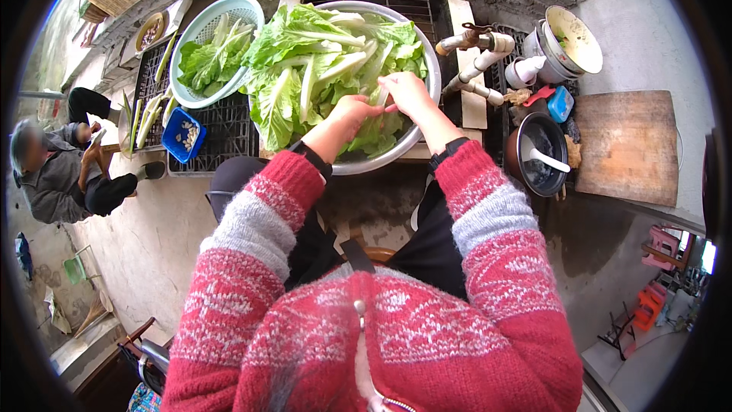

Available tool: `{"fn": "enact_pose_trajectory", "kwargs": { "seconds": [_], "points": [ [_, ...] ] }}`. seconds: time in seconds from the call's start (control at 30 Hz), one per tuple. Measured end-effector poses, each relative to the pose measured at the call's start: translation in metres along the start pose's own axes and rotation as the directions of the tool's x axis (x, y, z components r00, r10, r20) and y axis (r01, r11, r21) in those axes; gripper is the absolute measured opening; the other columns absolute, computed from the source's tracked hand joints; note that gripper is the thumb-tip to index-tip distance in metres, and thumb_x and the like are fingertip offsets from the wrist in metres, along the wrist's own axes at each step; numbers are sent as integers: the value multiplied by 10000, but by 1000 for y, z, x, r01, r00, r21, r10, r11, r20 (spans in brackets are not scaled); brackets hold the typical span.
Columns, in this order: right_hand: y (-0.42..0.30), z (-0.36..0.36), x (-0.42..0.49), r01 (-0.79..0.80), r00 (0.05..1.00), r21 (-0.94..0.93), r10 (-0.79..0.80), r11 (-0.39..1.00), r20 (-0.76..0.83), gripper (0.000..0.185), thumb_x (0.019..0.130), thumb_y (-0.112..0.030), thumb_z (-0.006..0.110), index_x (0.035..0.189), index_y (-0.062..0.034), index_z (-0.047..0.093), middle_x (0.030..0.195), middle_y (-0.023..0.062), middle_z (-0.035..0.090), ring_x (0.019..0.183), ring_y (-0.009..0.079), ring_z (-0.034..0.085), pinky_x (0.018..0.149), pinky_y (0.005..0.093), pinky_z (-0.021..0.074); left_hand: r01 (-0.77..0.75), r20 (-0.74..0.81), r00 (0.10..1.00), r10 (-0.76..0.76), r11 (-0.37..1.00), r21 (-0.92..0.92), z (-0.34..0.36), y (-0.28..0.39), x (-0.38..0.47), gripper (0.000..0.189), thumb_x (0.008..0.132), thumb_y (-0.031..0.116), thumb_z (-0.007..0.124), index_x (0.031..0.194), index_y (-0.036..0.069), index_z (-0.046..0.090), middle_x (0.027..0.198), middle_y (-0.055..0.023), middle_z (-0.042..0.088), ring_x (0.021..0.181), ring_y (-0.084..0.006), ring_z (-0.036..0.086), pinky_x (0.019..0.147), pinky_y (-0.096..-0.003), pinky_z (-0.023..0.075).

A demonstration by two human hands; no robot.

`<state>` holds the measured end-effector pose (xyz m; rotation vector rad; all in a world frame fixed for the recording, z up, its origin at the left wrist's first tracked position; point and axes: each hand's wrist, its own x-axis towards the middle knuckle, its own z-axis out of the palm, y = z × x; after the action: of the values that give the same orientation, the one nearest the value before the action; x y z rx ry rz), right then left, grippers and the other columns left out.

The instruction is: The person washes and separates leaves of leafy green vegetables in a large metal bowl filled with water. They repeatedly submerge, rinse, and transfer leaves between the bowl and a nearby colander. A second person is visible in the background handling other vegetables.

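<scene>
Both my hands are over the right part of a wide metal basin [434, 77] heaped with leafy greens [337, 63]. Fingers of my left hand [357, 117] and my right hand [409, 94] meet around a pale leaf stem [382, 97], whose leaf hangs down into the basin. The fingertips partly hide the stem. Left of the basin, touching or nearly touching it, a pale green plastic colander [182, 90] holds more leaves [217, 60]. A blue plastic container [183, 149] with peeled garlic cloves [189, 134] stands nearer to me.
A tap [457, 43] on a pipe rises right of the basin. Beyond it are stacked bowls [572, 40], a dark pot [540, 154] with a white spoon [549, 160], and a wooden board [626, 149]. At the far left a person [63, 166] sits.
</scene>
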<state>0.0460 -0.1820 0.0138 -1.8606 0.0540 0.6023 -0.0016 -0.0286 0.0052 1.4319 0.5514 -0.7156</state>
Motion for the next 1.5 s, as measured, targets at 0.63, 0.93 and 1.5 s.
{"fn": "enact_pose_trajectory", "kwargs": {
  "seconds": [0.63,0.93,1.5],
  "points": [
    [-17,-9,-9,58,996,429,-79,901,32,171,867,-69,648,993,46,662,849,81,689,663,125,645,640,220,525,-380,167,902,399,915,-137,-8,13,-2,165,921,190,627,1005,56,673,808,6,647,695,-55,552,636,-200,419],
    [-98,-32,-76,705,444,-441,-831,555,-337,126,836,-106,719,915,-17,679,817,57,666,689,119,620,645,241,508,-397,84,917,389,884,247,-7,5,5,236,816,174,737,1001,30,709,774,10,644,656,-58,527,603,-245,441],
    [-103,-81,-92,329,926,-298,-368,896,-81,204,895,-157,637,1030,-11,682,896,85,689,719,153,668,662,265,536,209,437,899,-6,884,-417,-16,4,12,299,915,80,570,1212,45,570,1075,-40,660,1004,-186,630,886,-374,502]
  ]
}}
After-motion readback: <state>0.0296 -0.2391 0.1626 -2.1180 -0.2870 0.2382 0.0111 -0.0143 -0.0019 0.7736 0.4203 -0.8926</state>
